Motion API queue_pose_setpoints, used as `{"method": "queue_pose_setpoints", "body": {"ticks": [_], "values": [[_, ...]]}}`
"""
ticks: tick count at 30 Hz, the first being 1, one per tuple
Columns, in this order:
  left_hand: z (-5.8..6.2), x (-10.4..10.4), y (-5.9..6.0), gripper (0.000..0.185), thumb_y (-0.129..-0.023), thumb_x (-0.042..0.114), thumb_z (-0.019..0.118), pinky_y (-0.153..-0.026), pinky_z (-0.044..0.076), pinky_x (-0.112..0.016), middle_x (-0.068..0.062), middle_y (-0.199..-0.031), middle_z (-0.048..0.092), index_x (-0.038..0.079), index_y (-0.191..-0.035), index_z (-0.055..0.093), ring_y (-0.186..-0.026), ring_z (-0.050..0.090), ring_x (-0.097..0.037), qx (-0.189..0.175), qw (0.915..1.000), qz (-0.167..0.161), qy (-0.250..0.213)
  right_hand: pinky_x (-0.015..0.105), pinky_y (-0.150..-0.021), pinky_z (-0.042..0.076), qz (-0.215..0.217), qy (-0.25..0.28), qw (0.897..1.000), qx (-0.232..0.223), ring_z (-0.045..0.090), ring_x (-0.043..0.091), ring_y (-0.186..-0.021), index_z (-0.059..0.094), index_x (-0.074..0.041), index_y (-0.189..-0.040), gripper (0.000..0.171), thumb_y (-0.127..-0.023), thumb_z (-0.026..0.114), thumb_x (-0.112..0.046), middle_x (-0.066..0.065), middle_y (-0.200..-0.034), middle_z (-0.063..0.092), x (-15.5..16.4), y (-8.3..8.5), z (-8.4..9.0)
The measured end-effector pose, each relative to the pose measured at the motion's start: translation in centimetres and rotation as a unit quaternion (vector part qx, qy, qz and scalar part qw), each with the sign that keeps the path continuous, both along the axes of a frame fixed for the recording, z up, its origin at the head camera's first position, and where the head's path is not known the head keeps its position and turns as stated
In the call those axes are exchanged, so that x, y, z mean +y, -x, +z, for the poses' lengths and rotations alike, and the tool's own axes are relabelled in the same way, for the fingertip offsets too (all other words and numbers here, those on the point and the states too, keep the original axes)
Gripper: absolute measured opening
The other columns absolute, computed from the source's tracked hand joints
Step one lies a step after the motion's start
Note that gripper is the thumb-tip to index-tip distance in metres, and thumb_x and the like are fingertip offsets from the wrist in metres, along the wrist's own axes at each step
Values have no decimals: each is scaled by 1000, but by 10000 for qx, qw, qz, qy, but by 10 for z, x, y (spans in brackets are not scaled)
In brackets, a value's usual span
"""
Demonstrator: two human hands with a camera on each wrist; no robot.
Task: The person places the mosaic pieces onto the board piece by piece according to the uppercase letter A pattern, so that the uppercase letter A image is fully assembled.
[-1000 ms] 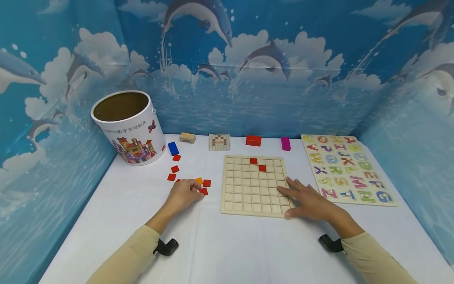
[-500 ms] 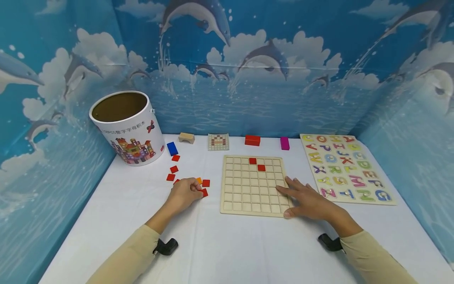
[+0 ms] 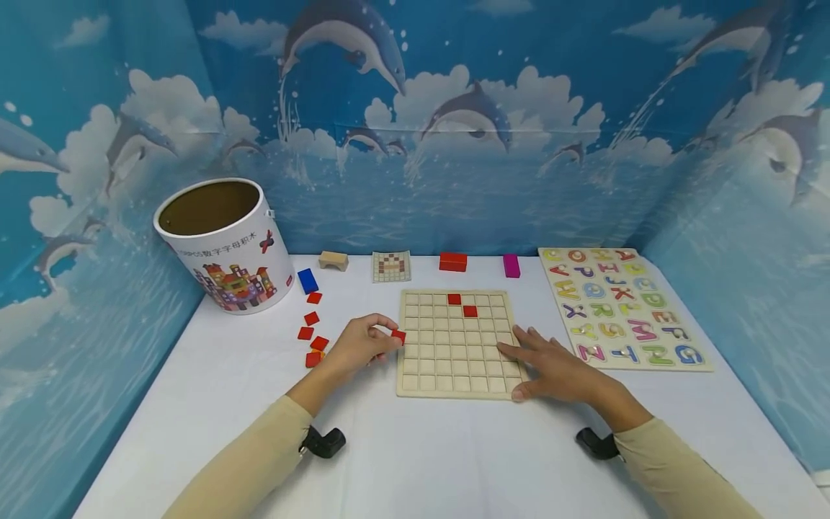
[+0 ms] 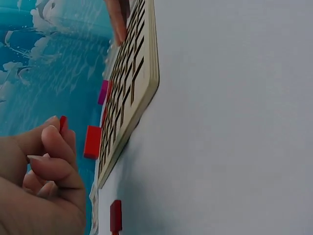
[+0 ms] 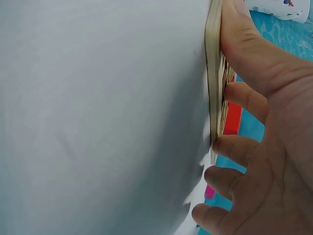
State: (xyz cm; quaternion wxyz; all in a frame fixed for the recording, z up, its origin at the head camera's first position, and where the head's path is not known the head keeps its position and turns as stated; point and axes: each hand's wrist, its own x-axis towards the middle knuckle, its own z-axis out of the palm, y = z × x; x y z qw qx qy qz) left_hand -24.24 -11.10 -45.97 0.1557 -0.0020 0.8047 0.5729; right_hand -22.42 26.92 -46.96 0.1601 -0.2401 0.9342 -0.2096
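**A red tile at the grid's left edge**

The table (image 3: 428, 447) carries everything, and the things I am not using sit along its far side: the tub (image 3: 223, 245) at the far left, the letter board (image 3: 619, 306) at the right, and between them a blue block (image 3: 308, 280), an arch block (image 3: 333, 260), a pattern card (image 3: 392, 266), a red block (image 3: 452, 262) and a pink block (image 3: 511, 265).

The grid board (image 3: 454, 351) lies in the middle, within reach of both arms. Two red tiles already sit in its far rows.

My right hand (image 3: 551, 367) lies flat on the board's near right corner, fingers straight and spread, thumb at the near edge; I judge this keeps the board from sliding.

My left hand (image 3: 359, 346) pinches one red tile (image 3: 398, 336) between thumb and curled fingers, just at the board's left edge.

The spare tiles (image 3: 311, 335) lie left of that hand, close by.
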Motion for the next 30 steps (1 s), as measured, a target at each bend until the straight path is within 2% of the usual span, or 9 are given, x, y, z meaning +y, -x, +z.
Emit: {"method": "queue_pose_setpoints", "body": {"ticks": [4,8,13,16,18,20,23,27,30], "values": [[1,30,15,30,-90,15,79,-57,44,-26,-14,-89,72,10,-117,67,-63,60,-19,-22,9983,-72,-571,73,-115,9,-53,-30,10000,-46,8,53,-151,44,-18,-155,94,-79,77,-61,24,-167,18,0,-2,-1],[0,68,28,29,-90,5,76,-62,48,-26,-13,-95,75,8,-117,68,-61,61,-17,65,9976,-131,-673,73,-115,9,-79,-23,10000,-20,9,54,-151,45,-17,-155,94,-79,77,-61,24,-166,18,3,-3,-2],[-9,113,37,27,-89,5,74,-58,47,-24,-6,-84,74,10,-115,70,-57,61,-15,240,9994,-223,-91,75,-114,10,-79,-35,10000,17,10,55,-150,46,-18,-154,93,-78,77,-62,25,-166,20,3,-3,0],[-14,132,40,25,-88,6,76,-56,47,-25,-3,-78,73,12,-112,73,-57,61,-15,346,9990,-180,232,76,-113,10,-6,0,10000,30,11,56,-150,46,-18,-155,93,-79,77,-62,25,-166,20,2,-3,1],[-17,141,42,24,-87,6,77,-61,49,-24,-1,-80,72,12,-111,74,-63,61,-12,530,9973,-157,473,76,-112,10,67,5,10000,66,11,56,-150,45,-18,-155,92,-79,76,-62,25,-166,20,1,-3,0],[-19,148,44,23,-88,7,77,-67,51,-24,1,-86,73,11,-110,75,-71,62,-9,825,9934,-202,775,76,-113,11,98,-35,9999,96,11,55,-150,45,-18,-155,93,-80,75,-63,24,-166,19,0,-2,-1],[-21,155,46,22,-90,9,76,-76,52,-24,2,-95,74,9,-112,76,-84,62,-8,1285,9827,-353,1288,76,-112,12,100,-101,9998,142,12,56,-150,45,-18,-155,93,-79,75,-63,25,-166,20,0,-1,-2],[-20,159,48,25,-91,10,75,-79,53,-25,0,-98,76,8,-116,76,-86,64,-9,1594,9719,-501,1660,76,-112,12,100,-89,9998,150,12,57,-149,45,-18,-155,93,-79,74,-64,26,-165,20,1,1,-2],[-20,160,49,29,-92,11,73,-79,52,-24,3,-90,73,8,-121,74,-83,61,-8,1729,9646,-730,1853,76,-112,12,74,-112,9998,127,11,56,-150,44,-19,-155,94,-79,74,-65,25,-166,20,1,2,-3]]}}
